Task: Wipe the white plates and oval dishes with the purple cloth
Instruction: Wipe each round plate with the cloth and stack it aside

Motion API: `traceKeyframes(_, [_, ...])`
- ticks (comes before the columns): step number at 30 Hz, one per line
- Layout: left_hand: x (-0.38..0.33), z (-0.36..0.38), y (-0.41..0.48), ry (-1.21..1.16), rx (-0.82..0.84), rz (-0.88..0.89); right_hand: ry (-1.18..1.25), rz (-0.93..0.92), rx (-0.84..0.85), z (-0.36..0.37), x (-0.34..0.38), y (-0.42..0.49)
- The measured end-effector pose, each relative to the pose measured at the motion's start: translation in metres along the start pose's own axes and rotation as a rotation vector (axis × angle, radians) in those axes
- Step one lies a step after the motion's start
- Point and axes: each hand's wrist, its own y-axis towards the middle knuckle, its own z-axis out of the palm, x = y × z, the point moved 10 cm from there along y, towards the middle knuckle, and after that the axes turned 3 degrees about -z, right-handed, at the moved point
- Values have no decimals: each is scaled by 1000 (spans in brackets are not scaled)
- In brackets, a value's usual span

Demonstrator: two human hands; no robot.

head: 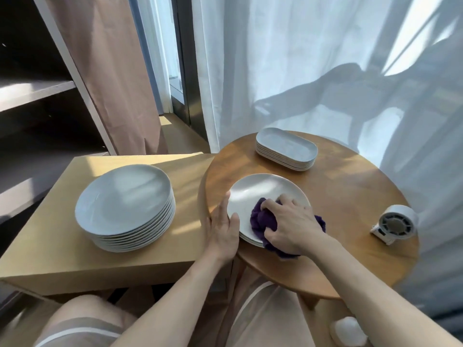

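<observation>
Head view: right hand (290, 226) with fingers (270, 204) curled on the bunched purple cloth (261, 220), pressed onto the near side of the top white plate (260, 189) on the round table (350, 191); left hand (223, 227) just beside, fingers straight along the plate's left rim. Farther left of those fingers, tall plate stack (125, 201) on a cardboard box (50, 251); right, a small fan (395, 224). Beyond the fingers, stacked oval dishes (285, 149).

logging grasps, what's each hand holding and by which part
The right hand grips the purple cloth by its bunched middle, pressed on the top plate. The left hand holds nothing; it rests against that plate's left rim, thumb on top.
</observation>
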Motion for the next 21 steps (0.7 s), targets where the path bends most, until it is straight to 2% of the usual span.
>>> traceKeyframes(5, [1,-1,-2,-161,-2,-12,142,-70,-91,12,31,20])
traceKeyframes(10, [-1,-3,0,-164,-5,7,165,-81,-193,12,38,48])
traceKeyframes(16, [-4,-2,-3,-216,-43,15,32,44,-292,6,22,74])
traceKeyframes(21, [-8,-5,-7,-221,-92,-27,-215,121,-355,-9,8,81])
